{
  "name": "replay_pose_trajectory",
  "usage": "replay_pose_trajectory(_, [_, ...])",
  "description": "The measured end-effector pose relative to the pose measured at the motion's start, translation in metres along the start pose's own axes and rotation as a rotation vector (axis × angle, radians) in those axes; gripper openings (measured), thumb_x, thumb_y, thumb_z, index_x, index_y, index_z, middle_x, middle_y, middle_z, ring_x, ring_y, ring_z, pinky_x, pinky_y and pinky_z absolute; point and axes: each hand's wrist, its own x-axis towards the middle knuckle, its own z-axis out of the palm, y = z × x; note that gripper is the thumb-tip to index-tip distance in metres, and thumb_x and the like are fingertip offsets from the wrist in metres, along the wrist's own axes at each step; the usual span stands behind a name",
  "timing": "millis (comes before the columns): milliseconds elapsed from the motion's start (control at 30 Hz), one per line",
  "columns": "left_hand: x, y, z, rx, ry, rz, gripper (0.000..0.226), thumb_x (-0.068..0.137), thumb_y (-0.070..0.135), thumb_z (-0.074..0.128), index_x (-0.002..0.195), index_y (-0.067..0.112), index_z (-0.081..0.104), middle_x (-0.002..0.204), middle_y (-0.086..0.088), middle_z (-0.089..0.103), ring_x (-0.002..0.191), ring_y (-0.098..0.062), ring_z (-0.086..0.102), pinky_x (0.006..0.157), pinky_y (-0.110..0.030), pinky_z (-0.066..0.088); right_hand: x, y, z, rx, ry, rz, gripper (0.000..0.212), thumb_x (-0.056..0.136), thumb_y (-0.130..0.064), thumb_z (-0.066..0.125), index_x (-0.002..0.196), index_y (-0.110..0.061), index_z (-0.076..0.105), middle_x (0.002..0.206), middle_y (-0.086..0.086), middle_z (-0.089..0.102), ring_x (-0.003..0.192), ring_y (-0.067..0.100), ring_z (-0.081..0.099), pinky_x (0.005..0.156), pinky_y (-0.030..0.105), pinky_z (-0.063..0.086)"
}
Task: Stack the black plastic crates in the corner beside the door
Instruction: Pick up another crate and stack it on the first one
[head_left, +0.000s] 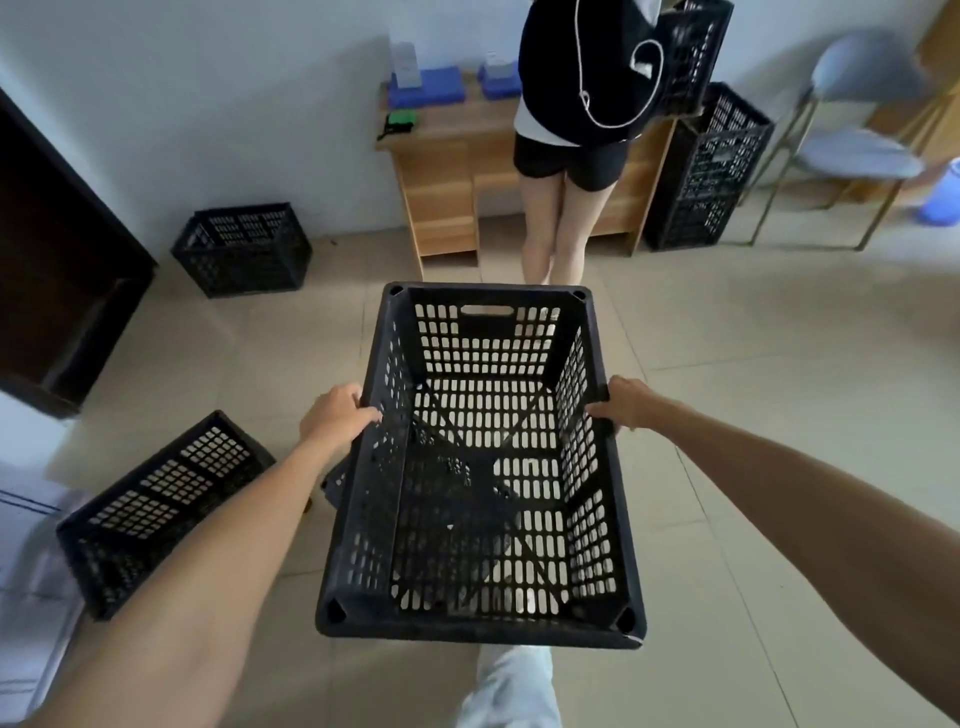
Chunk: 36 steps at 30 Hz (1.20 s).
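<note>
I hold one black crate (480, 467) in front of me above the tiled floor (753, 389), open side up, long axis pointing away. My left hand (335, 415) grips the left rim, fingers (371, 415) curled over the edge into the crate, pressed together. My right hand (626, 405) grips the right rim the same way, fingers closed on the wall; fingertips partly hidden by the rim. Crate empty; floor visible through the slots. A second crate (161, 506) lies tilted on the floor at my lower left. A third crate (243, 249) stands upright against the wall near the dark door (57, 270). Ahead, another person (582, 130) stands at a wooden desk (447, 171), back to me. Right of the desk, a stack (706, 171) of crates stands on the floor; a chair (852, 140) is beside it.
</note>
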Motion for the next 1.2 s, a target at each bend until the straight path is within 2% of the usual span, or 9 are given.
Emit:
replay_pose_trajectory(167, [0.088,0.024,0.000,-0.003,-0.087,-0.046,0.020,0.083,0.028,0.070,0.089,0.011,0.061,0.086,-0.007,0.072,0.066,-0.017,0.067,0.068,-0.034,0.057,0.088,-0.009,-0.050,-0.040,-0.097,0.013,0.033,0.098,-0.029,0.050,0.107,0.002,0.058,0.098,0.016,0.071,0.063,0.015,0.061,0.044,0.017,0.045])
replay_pose_trajectory(233, [0.120,0.032,-0.002,-0.013,-0.117,-0.064,0.019,0.081,0.028,0.070,0.090,0.012,0.063,0.085,-0.005,0.074,0.067,-0.016,0.070,0.069,-0.035,0.059,0.124,-0.020,-0.072,-0.047,-0.123,0.014,0.034,0.098,-0.028,0.050,0.110,0.004,0.057,0.095,0.017,0.070,0.060,0.013,0.061,0.048,0.021,0.046])
replay_pose_trajectory(533, [0.227,0.062,-0.024,-0.077,-0.135,-0.178,0.010,0.085,0.024,0.065,0.088,0.022,0.055,0.080,0.003,0.069,0.065,-0.014,0.070,0.071,-0.035,0.059,0.280,-0.078,-0.152,-0.153,-0.201,-0.052,0.038,0.098,-0.028,0.049,0.116,0.005,0.056,0.100,0.021,0.072,0.074,0.025,0.066,0.047,0.021,0.046])
replay_pose_trajectory(800, [0.314,0.043,-0.034,-0.111,-0.058,-0.393,0.016,0.088,0.027,0.064,0.097,0.016,0.057,0.082,0.004,0.067,0.070,-0.014,0.069,0.065,-0.031,0.057,0.432,-0.172,-0.192,-0.150,-0.380,-0.181,0.048,0.099,-0.025,0.048,0.139,0.001,0.038,0.126,0.023,0.060,0.070,0.018,0.064,0.050,0.022,0.050])
replay_pose_trajectory(867, [0.335,0.042,-0.039,-0.113,-0.035,-0.454,0.015,0.090,0.026,0.064,0.099,0.016,0.056,0.085,0.005,0.065,0.074,-0.014,0.067,0.060,-0.025,0.049,0.473,-0.199,-0.199,-0.132,-0.462,-0.190,0.051,0.099,-0.026,0.049,0.143,-0.003,0.035,0.131,0.023,0.057,0.093,0.029,0.067,0.068,0.028,0.056])
replay_pose_trajectory(967, [0.365,0.043,-0.051,-0.128,-0.015,-0.546,0.019,0.090,0.027,0.063,0.103,0.016,0.056,0.088,0.006,0.064,0.079,-0.014,0.065,0.066,-0.028,0.049,0.518,-0.244,-0.215,-0.159,-0.527,-0.195,0.052,0.099,-0.028,0.048,0.143,-0.003,0.035,0.130,0.023,0.058,0.114,0.037,0.061,0.096,0.042,0.049])
replay_pose_trajectory(1067, [0.390,0.040,-0.060,-0.152,0.015,-0.634,0.028,0.088,0.032,0.065,0.108,0.016,0.056,0.099,0.000,0.068,0.089,-0.020,0.067,0.084,-0.038,0.055,0.557,-0.284,-0.229,-0.189,-0.526,-0.227,0.049,0.099,-0.026,0.049,0.139,-0.001,0.038,0.128,0.025,0.059,0.114,0.037,0.061,0.090,0.038,0.050])
replay_pose_trajectory(1133, [0.405,0.039,-0.066,-0.180,0.039,-0.670,0.029,0.088,0.031,0.065,0.109,0.014,0.056,0.103,-0.005,0.068,0.091,-0.023,0.066,0.086,-0.041,0.055,0.582,-0.310,-0.236,-0.208,-0.502,-0.267,0.050,0.095,-0.027,0.055,0.135,0.000,0.043,0.119,0.023,0.064,0.102,0.034,0.067,0.087,0.038,0.055])
replay_pose_trajectory(1200, [0.415,0.039,-0.072,-0.189,0.067,-0.716,0.029,0.088,0.031,0.064,0.109,0.012,0.056,0.101,-0.005,0.067,0.090,-0.021,0.064,0.085,-0.040,0.054,0.600,-0.340,-0.238,-0.285,-0.494,-0.337,0.048,0.093,-0.027,0.057,0.131,0.001,0.047,0.109,0.019,0.067,0.084,0.027,0.070,0.072,0.035,0.059])
